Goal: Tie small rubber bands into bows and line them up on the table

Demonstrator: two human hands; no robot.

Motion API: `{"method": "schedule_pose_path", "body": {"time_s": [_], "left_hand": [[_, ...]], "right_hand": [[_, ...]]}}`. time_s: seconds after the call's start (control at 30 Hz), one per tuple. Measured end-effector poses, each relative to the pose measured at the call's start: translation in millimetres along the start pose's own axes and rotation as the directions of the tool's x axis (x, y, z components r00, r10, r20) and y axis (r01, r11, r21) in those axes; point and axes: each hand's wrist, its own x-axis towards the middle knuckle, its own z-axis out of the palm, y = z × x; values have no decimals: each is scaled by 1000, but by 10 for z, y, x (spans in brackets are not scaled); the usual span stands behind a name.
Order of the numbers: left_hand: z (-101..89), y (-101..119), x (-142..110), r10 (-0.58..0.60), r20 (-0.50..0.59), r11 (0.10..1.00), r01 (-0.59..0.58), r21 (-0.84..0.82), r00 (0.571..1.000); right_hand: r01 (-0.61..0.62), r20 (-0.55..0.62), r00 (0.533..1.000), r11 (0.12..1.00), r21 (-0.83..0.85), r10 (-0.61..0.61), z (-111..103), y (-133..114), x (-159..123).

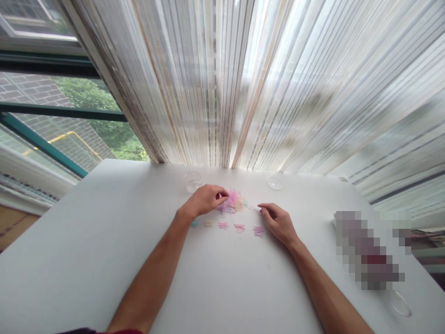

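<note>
A loose pile of tiny pastel bands or strands (232,201) lies on the white table; their exact kind is too small to tell. My left hand (206,200) reaches into the pile's left side, thumb and forefinger closed together at its edge. Just right of the pile is my right hand (278,222), its thumb and forefinger drawn close in a pinch; whatever they hold is too small to name. Several small sorted groups lie in a row nearer me: teal (194,223), partly behind my left wrist, then cream (208,223), pink (223,225), deeper pink (239,228) and purple (258,231).
A clear round container (193,181) stands behind my left hand, and a clear shallow dish or lid (275,183) sits at the back right. A blurred-out object (368,255) with a white loop (401,304) lies on the right. A striped curtain (222,93) hangs along the table's far edge.
</note>
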Motion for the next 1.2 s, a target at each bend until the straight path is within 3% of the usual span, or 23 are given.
{"method": "schedule_pose_path", "body": {"time_s": [0.23, 0.43, 0.6, 0.83, 0.93, 1.07, 1.2], "left_hand": [[49, -27, 37, 13, -44, 996, -17, -92, 999], [-6, 170, -82, 49, -23, 979, -53, -195, 999], [93, 339, -429, 39, 32, 977, -31, -211, 999], [488, 355, -1035, -64, 3, 959, 62, -275, 998], [614, 378, -1171, -96, -4, 968, 92, -235, 995], [704, 435, -1285, -71, -59, 984, 60, -165, 996], [783, 447, -1434, -46, -147, 992, 28, -122, 988]], "right_hand": [[13, -5, 1000, 1000, 5, -13, 6, 14, -2], [48, 2, 999, 999, 0, -48, 10, 26, -2], [78, -13, 997, 997, 5, -78, 14, 25, -15], [125, -92, 988, 992, -7, -125, -99, -211, -52], [157, -16, 987, 988, -4, -157, -136, -454, -140], [200, 336, 920, 979, 38, -201, -92, -761, -449], [126, 413, 902, 992, 28, -126, 10, -902, -896]]}}
